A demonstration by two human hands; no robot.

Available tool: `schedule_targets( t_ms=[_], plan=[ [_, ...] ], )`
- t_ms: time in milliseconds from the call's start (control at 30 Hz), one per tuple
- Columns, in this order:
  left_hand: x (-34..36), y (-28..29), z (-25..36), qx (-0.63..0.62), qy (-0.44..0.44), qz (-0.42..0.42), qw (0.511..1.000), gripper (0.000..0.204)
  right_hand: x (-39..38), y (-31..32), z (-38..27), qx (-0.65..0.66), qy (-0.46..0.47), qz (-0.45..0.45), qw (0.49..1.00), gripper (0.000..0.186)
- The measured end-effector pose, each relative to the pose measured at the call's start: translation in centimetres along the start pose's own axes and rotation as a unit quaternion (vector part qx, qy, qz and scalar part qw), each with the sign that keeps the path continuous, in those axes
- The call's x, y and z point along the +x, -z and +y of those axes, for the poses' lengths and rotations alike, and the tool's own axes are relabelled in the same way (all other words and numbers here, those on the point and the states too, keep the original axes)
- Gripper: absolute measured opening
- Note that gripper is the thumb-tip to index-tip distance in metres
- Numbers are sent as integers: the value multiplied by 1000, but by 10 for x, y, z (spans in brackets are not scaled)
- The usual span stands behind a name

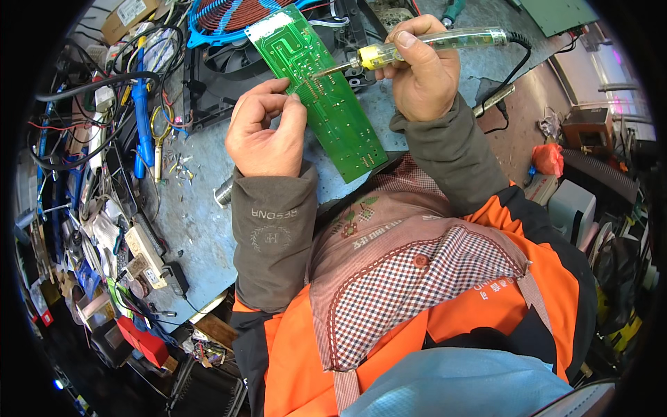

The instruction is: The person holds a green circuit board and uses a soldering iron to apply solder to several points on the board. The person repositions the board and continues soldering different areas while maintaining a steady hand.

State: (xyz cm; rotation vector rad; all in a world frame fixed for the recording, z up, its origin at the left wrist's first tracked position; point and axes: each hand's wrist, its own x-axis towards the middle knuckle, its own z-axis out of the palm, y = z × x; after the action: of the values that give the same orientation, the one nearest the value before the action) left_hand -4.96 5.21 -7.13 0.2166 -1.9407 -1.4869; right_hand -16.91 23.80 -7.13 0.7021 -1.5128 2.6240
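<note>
A long green circuit board (340, 128) slants across the front of the workbench, its solder side facing up and its upper end by the copper coil. My right hand (427, 73) is closed round a soldering iron (451, 39) with a clear handle and a yellow collar. The iron's metal tip points left and meets the board among its solder joints. At the board's left edge, my left hand (267, 128) is closed in a pinch, thumb and forefinger close to the iron's tip. What the pinch holds, if anything, is too small to make out.
Behind the board stands a copper coil in a blue frame (229, 17), beside a black fan housing (240, 76). Tangled cables and tools crowd the left, with a blue tool (142, 115) and a power strip (144, 257). The iron's black cord (521, 66) trails off right.
</note>
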Motion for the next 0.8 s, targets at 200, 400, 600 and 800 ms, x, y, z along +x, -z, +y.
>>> schedule_targets(
  t_ms=[200,400,600,800],
  plan=[
    [0,-2,4,-3,19,12,1000,6,1,2,3,7,3,-16,1000,19],
    [0,-2,3,-6,17,15,1000,6,1,0,1,0,-6,-18,1000,20],
    [0,-2,3,3,8,14,1000,5,1,1,2,7,-10,-26,1000,17],
    [0,-2,3,-2,2,13,1000,5,1,1,5,8,19,-37,999,17]
  ],
)
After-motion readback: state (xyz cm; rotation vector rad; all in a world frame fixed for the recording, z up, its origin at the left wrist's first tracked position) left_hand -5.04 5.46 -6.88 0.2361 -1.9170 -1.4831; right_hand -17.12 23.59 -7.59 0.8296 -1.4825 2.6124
